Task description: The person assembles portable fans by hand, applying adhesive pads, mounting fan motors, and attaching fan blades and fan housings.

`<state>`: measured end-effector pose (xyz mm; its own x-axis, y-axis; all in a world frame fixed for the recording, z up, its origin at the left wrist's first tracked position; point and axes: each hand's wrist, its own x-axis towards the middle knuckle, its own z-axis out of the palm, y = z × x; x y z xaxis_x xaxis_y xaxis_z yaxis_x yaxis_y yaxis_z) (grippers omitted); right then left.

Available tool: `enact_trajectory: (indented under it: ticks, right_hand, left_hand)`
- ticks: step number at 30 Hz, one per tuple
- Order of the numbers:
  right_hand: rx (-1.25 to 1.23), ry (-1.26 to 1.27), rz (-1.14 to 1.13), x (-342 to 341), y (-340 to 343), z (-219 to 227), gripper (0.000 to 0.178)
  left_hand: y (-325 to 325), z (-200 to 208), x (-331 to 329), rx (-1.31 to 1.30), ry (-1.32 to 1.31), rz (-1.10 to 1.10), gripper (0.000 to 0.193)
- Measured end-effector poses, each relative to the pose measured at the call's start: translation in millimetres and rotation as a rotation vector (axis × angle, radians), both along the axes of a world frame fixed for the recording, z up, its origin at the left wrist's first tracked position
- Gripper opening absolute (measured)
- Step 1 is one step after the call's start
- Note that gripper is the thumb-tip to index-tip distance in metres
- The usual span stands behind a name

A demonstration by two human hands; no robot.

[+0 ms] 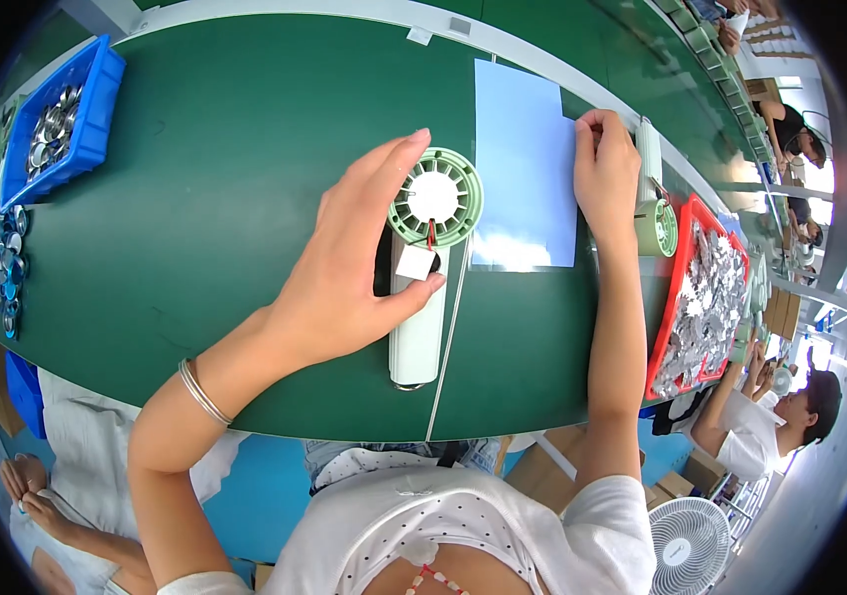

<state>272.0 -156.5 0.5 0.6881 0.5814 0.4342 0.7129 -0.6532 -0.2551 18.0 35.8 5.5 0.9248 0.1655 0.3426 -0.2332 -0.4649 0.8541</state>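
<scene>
My left hand (344, 258) curls around a pale green handheld fan (416, 347) lying on the green table, thumb low on it and fingertips at its far rim. The round head of the fan faces up, with a slotted green ring around a white disc. Short red and black wires run from the head to a small white block (415, 262) at the top of the handle. To the right lies a glossy light blue sheet (523, 169). At its upper right edge my right hand (604, 164) is closed, thumb and forefinger pinched; the fingertips are partly hidden.
A blue bin (96, 119) of round metal parts stands far left, with loose blue and silver discs (5, 263) below it. On the right are another green fan (656, 228) and a red tray (683, 268) of silvery pieces. Co-workers sit on both sides.
</scene>
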Motion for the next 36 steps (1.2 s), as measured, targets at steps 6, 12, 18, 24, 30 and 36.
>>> enact_trajectory:
  ticks: [6, 12, 18, 24, 30, 36]
  right_hand:
    - [0.235, 0.23, -0.038, -8.6, 1.2, 4.6, 0.018]
    - [0.391, 0.483, -0.018, -1.9, -8.5, 10.3, 0.02]
    - [0.611, 0.963, 0.076, -33.9, -7.7, 44.8, 0.021]
    - [0.578, 1.114, 0.249, -99.7, 22.3, 72.9, 0.022]
    - [0.433, 1.052, 0.267, -126.2, 49.1, 81.9, 0.031]
    - [0.373, 0.997, 0.311, -131.0, 54.7, 82.3, 0.033]
  left_hand:
    - [0.6, 4.6, -3.2, -0.039, -0.008, -0.036, 0.103]
    - [0.3, 1.2, -2.9, 0.011, -0.04, -0.033, 0.104]
    - [-1.7, -1.7, -4.8, 0.044, -0.032, 0.009, 0.107]
    - [-4.9, -2.2, -2.6, 0.031, -0.054, 0.015, 0.107]
    - [-6.8, -5.8, -3.0, -0.007, -0.049, 0.011, 0.106]
    - [-7.4, -4.0, -4.1, 0.018, -0.033, 0.023, 0.107]
